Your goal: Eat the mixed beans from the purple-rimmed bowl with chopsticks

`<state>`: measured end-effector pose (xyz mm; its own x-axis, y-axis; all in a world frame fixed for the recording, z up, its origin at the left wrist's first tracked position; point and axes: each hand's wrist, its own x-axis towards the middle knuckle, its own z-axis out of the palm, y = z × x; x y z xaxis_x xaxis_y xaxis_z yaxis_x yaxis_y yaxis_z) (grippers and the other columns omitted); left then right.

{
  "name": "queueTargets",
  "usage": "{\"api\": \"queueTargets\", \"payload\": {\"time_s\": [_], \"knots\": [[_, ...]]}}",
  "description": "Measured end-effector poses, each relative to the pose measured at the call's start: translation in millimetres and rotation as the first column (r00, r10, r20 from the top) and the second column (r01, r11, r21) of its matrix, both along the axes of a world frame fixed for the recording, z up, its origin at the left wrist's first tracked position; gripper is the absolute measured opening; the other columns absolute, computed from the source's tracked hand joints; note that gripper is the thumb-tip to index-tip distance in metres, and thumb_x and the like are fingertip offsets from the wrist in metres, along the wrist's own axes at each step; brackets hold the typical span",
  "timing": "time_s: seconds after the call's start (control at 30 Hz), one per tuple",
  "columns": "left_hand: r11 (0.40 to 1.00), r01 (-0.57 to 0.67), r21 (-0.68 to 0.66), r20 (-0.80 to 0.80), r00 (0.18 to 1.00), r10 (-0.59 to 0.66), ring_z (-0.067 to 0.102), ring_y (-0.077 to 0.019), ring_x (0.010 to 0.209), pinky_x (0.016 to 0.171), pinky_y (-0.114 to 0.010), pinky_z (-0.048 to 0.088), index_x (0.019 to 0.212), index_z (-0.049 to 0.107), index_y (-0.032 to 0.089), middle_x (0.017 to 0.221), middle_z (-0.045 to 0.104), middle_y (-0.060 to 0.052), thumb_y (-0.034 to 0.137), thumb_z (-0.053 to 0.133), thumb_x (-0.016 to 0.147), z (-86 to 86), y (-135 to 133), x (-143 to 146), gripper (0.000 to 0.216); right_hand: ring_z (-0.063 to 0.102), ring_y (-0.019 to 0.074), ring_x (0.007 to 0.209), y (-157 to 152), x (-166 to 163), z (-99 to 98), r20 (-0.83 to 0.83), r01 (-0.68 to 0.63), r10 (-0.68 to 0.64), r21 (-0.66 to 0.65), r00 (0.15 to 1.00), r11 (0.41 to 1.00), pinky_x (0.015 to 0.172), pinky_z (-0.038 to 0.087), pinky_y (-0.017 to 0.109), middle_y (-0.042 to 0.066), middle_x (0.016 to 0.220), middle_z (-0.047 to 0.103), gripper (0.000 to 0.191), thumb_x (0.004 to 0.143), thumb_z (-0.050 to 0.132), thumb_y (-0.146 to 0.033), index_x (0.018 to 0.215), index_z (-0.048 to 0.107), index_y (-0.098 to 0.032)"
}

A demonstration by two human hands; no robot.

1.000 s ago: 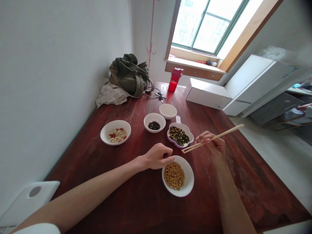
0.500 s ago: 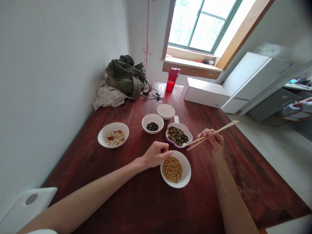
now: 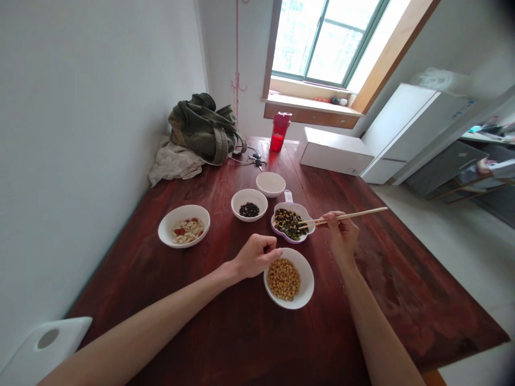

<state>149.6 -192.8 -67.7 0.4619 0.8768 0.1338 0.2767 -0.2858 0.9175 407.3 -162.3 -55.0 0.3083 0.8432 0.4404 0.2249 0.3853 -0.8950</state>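
In my right hand (image 3: 341, 236) is a pair of wooden chopsticks (image 3: 362, 213), gripped with the fingers closed. Their tips reach into the mixed dark and yellow beans (image 3: 287, 222) in a purple-rimmed, flower-shaped dish (image 3: 309, 213) with a short handle. My left hand (image 3: 257, 254) has its fingers curled, with the thumb on the rim of a white bowl (image 3: 308, 281). That bowl holds many yellow soybeans (image 3: 284, 279). Farther off is a white bowl (image 3: 257, 194) with small dark seeds (image 3: 249, 209). Behind it stands a white bowl (image 3: 271, 184) in which no food shows.
A white bowl (image 3: 164, 225) with pale and reddish pieces stands left. Toward the back are a green bag (image 3: 199, 126) on a pale cloth, keys (image 3: 257, 159), a red shaker bottle (image 3: 279, 132) and a white box (image 3: 333, 150). A white chair back (image 3: 64, 335) is at lower left.
My right hand has moved left with the chopsticks, bringing their tips from the dish's right edge into the mixed beans. My left hand stays at the soybean bowl. The view has shifted slightly.
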Motion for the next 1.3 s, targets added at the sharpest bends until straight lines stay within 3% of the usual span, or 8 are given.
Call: {"api": "queueTargets", "payload": {"time_s": [0.17, 0.53, 1.03, 1.3], "knots": [[1.000, 0.001, 0.006, -0.010, 1.000, -0.001, 0.032, -0.0077, 0.058, 0.055, -0.023, 0.024, 0.060, 0.040, 0.016, 0.058, 0.036, 0.006, 0.038, 0.062, 0.091, -1.3, 1, 0, 0.044, 0.067, 0.0168, 0.060, 1, -7, -12.6, 0.136, 0.007, -0.001, -0.044, 0.991, 0.999, 0.058, 0.055, 0.028, 0.002, 0.073, 0.072, 0.034, 0.095, 0.068, -0.051, 0.087, 0.072, -0.018], [1.000, 0.014, 0.009, 0.003, 1.000, -0.014, 0.030, -0.0075, 0.058, 0.057, -0.023, 0.023, 0.059, 0.038, 0.016, 0.058, 0.033, 0.006, 0.035, 0.061, 0.091, 0.8, 0, 0, 0.043, 0.062, 0.0166, 0.061, 6, -5, -26.1, 0.202, 0.038, -0.026, -0.054, 0.979, 0.998, 0.057, 0.048, 0.027, 0.003, 0.072, 0.071, 0.038, 0.095, 0.067, -0.053, 0.087, 0.075, -0.017], [1.000, 0.026, 0.010, 0.008, 1.000, -0.026, 0.030, -0.0076, 0.059, 0.057, -0.023, 0.025, 0.059, 0.036, 0.017, 0.058, 0.033, 0.006, 0.034, 0.060, 0.090, 1.1, 0, 0, 0.042, 0.057, 0.0153, 0.064, -2, -15, -21.5, 0.285, -0.043, 0.049, -0.027, 0.957, 0.999, 0.062, 0.046, 0.027, 0.002, 0.074, 0.068, 0.033, 0.096, 0.066, -0.047, 0.087, 0.074, -0.017], [1.000, 0.029, 0.009, 0.011, 1.000, -0.029, 0.029, -0.0079, 0.059, 0.057, -0.024, 0.023, 0.060, 0.035, 0.017, 0.058, 0.031, 0.006, 0.034, 0.060, 0.090, 1.0, 0, 0, 0.042, 0.056, 0.0161, 0.063, 1, -9, -23.7, 0.245, 0.005, 0.005, -0.040, 0.969, 0.999, 0.057, 0.044, 0.027, 0.002, 0.072, 0.068, 0.035, 0.095, 0.067, -0.050, 0.087, 0.073, -0.017]]}}
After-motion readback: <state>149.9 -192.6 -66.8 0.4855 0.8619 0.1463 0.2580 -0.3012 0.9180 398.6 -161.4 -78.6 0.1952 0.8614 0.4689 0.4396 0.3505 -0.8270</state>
